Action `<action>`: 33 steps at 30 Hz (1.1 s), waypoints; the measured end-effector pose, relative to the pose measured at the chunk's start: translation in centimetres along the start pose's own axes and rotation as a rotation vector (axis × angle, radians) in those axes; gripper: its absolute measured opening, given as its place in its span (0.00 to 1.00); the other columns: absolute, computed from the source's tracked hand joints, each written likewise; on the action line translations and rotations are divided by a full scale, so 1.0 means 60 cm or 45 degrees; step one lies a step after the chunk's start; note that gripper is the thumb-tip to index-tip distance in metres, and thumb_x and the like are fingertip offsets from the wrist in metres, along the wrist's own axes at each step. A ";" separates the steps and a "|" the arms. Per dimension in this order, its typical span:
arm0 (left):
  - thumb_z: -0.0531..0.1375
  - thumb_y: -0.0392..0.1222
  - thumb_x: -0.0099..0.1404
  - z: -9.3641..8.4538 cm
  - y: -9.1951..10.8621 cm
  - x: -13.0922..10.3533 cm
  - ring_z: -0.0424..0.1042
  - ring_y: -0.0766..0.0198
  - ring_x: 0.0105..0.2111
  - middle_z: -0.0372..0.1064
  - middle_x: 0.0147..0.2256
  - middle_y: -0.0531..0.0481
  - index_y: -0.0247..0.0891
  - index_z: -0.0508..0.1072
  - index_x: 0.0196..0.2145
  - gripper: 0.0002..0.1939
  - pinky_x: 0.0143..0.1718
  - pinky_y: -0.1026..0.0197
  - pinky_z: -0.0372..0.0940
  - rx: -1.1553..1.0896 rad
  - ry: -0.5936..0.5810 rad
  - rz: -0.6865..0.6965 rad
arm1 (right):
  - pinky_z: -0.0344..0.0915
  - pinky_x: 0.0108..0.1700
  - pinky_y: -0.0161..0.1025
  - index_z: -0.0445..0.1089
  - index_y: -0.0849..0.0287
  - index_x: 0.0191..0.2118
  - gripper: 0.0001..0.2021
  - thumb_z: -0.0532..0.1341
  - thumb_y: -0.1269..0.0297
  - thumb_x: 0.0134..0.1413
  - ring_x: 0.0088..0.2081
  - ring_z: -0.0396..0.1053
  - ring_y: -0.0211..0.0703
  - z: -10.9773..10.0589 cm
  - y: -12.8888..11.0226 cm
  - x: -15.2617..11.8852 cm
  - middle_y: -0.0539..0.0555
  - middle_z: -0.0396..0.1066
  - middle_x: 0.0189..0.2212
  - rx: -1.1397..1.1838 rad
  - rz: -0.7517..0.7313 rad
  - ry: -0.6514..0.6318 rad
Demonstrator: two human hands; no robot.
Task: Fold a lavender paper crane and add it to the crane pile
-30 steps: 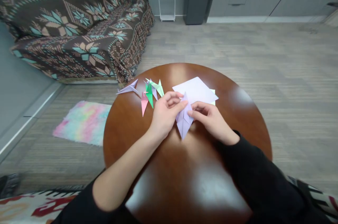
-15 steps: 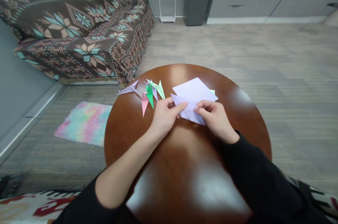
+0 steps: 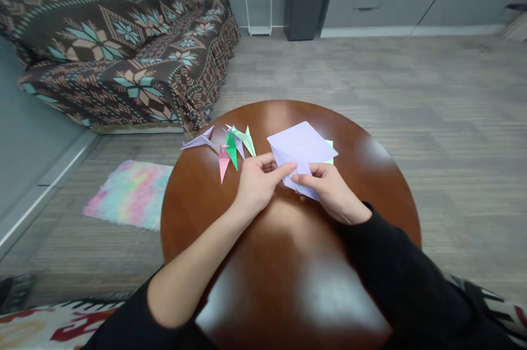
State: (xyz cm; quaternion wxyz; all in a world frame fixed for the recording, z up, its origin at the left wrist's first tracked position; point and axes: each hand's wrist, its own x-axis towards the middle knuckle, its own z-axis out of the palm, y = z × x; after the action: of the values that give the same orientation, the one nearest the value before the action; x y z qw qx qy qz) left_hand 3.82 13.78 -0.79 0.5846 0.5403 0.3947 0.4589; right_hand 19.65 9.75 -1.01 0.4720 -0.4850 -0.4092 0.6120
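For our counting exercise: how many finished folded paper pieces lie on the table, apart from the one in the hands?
4, possibly more hidden in the cluster: a lilac piece at the far-left edge, then pink, dark green and pale green bunched together.

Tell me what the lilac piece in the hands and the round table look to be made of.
Lilac piece: thin matte paper, judging by its sharp creases and flat folds. Round table: probably wood or wood veneer under a glossy varnish; it is reddish brown with bright reflections.
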 end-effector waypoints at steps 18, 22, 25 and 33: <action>0.69 0.33 0.51 0.006 -0.004 0.000 0.74 0.66 0.31 0.77 0.30 0.49 0.32 0.78 0.31 0.08 0.42 0.62 0.68 -0.515 -0.051 -0.274 | 0.53 0.30 0.36 0.76 0.62 0.31 0.09 0.68 0.60 0.48 0.25 0.58 0.36 0.007 0.008 0.004 0.48 0.67 0.22 -0.222 -0.247 0.183; 0.70 0.36 0.51 0.007 -0.002 0.001 0.74 0.66 0.31 0.76 0.29 0.49 0.32 0.77 0.29 0.08 0.41 0.62 0.68 -0.525 -0.010 -0.292 | 0.53 0.29 0.36 0.76 0.62 0.30 0.09 0.68 0.60 0.47 0.25 0.57 0.36 0.006 0.010 0.003 0.47 0.68 0.22 -0.225 -0.228 0.172; 0.71 0.37 0.50 0.007 -0.006 0.002 0.73 0.66 0.29 0.76 0.27 0.50 0.32 0.78 0.30 0.10 0.39 0.62 0.67 -0.403 -0.013 -0.279 | 0.54 0.29 0.36 0.76 0.62 0.29 0.10 0.69 0.59 0.47 0.25 0.59 0.37 0.003 0.014 0.005 0.48 0.70 0.23 -0.187 -0.200 0.180; 0.72 0.38 0.49 0.012 -0.011 -0.005 0.75 0.64 0.29 0.79 0.29 0.48 0.34 0.80 0.29 0.09 0.37 0.62 0.69 -0.114 0.066 -0.089 | 0.56 0.30 0.36 0.77 0.63 0.27 0.10 0.71 0.60 0.43 0.25 0.61 0.37 0.008 0.014 0.006 0.49 0.71 0.22 -0.061 -0.145 0.266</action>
State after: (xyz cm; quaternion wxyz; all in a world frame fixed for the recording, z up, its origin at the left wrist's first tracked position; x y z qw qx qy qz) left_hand 4.53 13.30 -1.41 0.6133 0.4875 0.4074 0.4692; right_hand 18.99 9.88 -1.79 0.5343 -0.5333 -0.3990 0.5205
